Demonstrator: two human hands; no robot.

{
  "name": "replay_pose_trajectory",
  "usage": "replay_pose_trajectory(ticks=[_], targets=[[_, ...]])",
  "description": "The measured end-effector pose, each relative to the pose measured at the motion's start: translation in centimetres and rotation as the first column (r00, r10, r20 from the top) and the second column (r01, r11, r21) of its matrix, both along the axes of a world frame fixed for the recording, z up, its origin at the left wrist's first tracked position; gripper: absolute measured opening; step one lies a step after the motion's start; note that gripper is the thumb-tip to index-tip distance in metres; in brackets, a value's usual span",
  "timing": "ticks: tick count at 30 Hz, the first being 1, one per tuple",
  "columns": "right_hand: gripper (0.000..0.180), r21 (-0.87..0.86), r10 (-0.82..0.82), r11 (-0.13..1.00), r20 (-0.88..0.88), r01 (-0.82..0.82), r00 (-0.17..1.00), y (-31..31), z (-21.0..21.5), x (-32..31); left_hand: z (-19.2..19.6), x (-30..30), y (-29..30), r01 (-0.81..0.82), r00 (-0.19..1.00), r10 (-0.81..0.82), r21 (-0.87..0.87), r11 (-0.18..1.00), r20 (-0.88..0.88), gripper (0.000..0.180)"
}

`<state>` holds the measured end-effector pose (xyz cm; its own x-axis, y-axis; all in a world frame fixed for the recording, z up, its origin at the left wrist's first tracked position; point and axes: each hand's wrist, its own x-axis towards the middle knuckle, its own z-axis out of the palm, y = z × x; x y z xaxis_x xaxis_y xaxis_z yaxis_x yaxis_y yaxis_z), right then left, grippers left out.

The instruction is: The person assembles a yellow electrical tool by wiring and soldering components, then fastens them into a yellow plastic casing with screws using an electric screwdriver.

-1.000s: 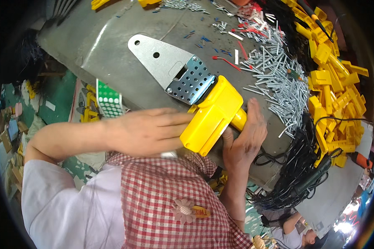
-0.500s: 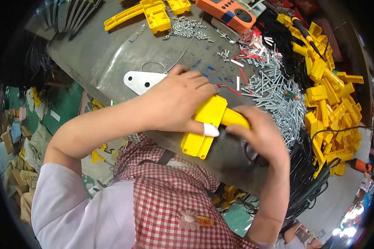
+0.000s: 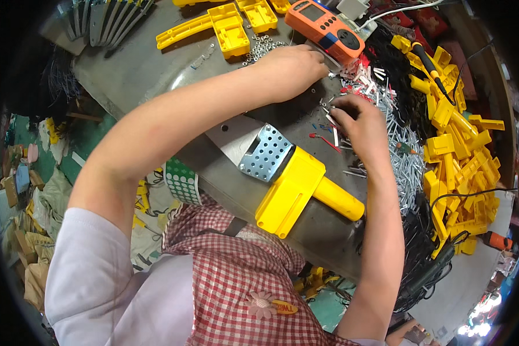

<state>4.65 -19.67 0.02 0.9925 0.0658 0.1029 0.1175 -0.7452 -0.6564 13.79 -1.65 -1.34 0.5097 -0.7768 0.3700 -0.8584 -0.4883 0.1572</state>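
Thumb and forefinger of the right hand are brought close together above the grey workbench; whether a small part sits between them cannot be told. Fingers of the left hand are bent, their tips hidden, so its grip cannot be determined. Half a second ago both hands bore on the yellow plastic housing and its yellow cylindrical handle; both have since released, and work appears to have shifted to loose small parts. The housing lies nearer the person than either hand, its handle directed rightward. On its other side, a perforated silver bracket joins a flat grey metal plate. Outward, an orange handheld device lies near the left hand; silver screws lie right of the right hand.
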Motion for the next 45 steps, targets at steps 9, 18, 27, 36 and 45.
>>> replay_pose_trajectory(ticks=[9,18,27,36,45], targets=[[0.013,0.322,-0.101,0.933,-0.201,0.163,0.974,4.2,3.9,-12.7,0.9,-2.2,1.6,0.063,0.992,-0.094,-0.301,0.951,-0.090,0.027],[0.018,0.679,-0.031,0.583,-0.530,0.447,0.847,8.0,3.1,-18.2,5.1,-13.9,9.6,0.055,0.398,-0.287,-0.290,0.955,-0.871,0.026],[0.018,0.388,-0.129,0.886,-0.323,0.256,0.937,9.3,3.2,-18.0,3.4,-16.0,9.8,0.065,0.609,-0.320,-0.356,0.932,-0.726,0.031],[0.018,0.547,-0.112,0.797,-0.286,0.258,0.952,9.3,1.1,-18.4,-0.6,-16.3,10.4,0.460,0.866,-0.499,-0.449,0.766,0.036,0.012],[0.015,0.586,-0.273,0.740,-0.189,0.331,0.943,6.6,3.0,-14.6,-1.9,-16.0,11.1,0.518,0.830,-0.555,-0.427,0.741,0.044,0.009]])
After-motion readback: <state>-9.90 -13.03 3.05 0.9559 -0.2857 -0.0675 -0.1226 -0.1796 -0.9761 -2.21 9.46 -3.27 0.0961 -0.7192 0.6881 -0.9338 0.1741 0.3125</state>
